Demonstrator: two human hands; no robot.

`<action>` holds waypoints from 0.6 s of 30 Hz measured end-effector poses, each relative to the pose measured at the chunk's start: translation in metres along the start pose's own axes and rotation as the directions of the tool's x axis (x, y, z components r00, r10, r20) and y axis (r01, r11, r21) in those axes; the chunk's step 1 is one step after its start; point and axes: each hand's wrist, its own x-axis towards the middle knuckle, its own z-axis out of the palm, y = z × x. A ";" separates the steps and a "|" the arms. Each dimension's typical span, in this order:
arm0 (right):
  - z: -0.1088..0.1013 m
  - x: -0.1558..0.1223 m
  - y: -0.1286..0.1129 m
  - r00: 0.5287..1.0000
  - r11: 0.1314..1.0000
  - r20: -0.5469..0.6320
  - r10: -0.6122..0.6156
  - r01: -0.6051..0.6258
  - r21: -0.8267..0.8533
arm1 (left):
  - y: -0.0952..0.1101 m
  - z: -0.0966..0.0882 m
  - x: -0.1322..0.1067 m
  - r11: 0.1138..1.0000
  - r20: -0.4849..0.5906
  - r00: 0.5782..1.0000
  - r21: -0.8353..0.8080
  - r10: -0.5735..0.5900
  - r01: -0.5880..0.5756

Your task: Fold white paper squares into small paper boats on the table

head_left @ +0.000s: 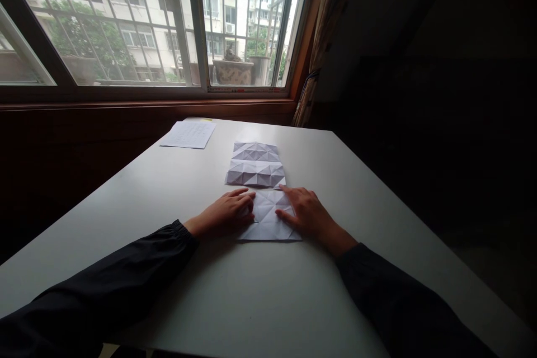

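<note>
Left hand and right hand rest on a white, triangle-creased paper sheet on a white table, a printed white page at upper left, below a barred window.

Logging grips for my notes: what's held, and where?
Nothing seems gripped: the left hand and right hand rest on the side edges of the creased paper.

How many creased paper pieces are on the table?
3, in a line: the far piece, the middle piece, and the near piece, touched by the left hand and right hand. None seem hidden.
</note>
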 end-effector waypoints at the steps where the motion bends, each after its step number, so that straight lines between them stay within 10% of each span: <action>1: 0.000 0.000 0.000 0.999 0.999 -0.016 0.032 -0.032 -0.027 | 0.000 0.000 0.000 1.000 -0.002 1.000 -0.002 -0.003 0.003; 18: 0.001 0.001 -0.008 0.958 0.995 -0.273 0.084 -0.064 0.082 | 0.001 0.000 0.000 1.000 0.003 1.000 0.001 -0.011 0.011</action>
